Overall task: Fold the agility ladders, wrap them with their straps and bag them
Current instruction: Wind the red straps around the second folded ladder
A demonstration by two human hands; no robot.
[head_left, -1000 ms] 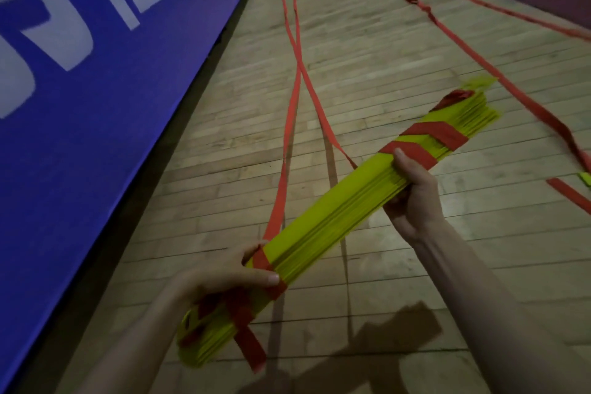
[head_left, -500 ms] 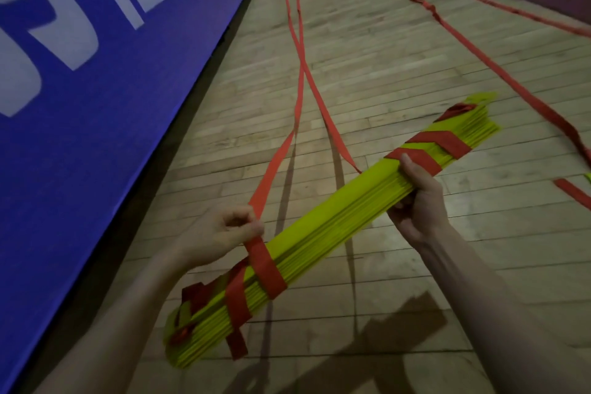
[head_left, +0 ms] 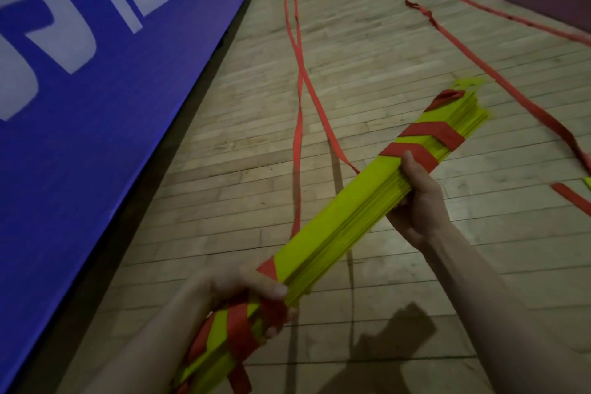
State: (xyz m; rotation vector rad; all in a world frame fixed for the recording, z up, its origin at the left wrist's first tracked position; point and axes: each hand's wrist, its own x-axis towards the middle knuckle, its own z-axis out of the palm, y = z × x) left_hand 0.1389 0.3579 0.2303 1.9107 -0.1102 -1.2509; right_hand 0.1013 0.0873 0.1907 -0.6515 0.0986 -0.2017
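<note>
The person holds the folded stack of yellow ladder rungs (head_left: 345, 217) above the wooden floor (head_left: 415, 41), right hand (head_left: 419, 201) gripping mid-stack to steady it while the left hand (head_left: 252, 301) clutches the near end and red strap (head_left: 297, 125), probably to keep wraps tight.

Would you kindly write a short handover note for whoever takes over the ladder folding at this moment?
Left hand: grips the near end of the rung bundle, its fingers over the red strap wraps there.
Right hand: grips the bundle just below the far-end wraps.
Things: the yellow rungs are stacked and held up off the wooden floor. Two lengths of loose strap trail from the bundle down the floor. A second red strap lies unfolded to the right.
Done: rungs gathered, a few turns wound at both ends.
Left: wind in the trailing strap, bag the bundle, then the other ladder. No bag is in view.
</note>
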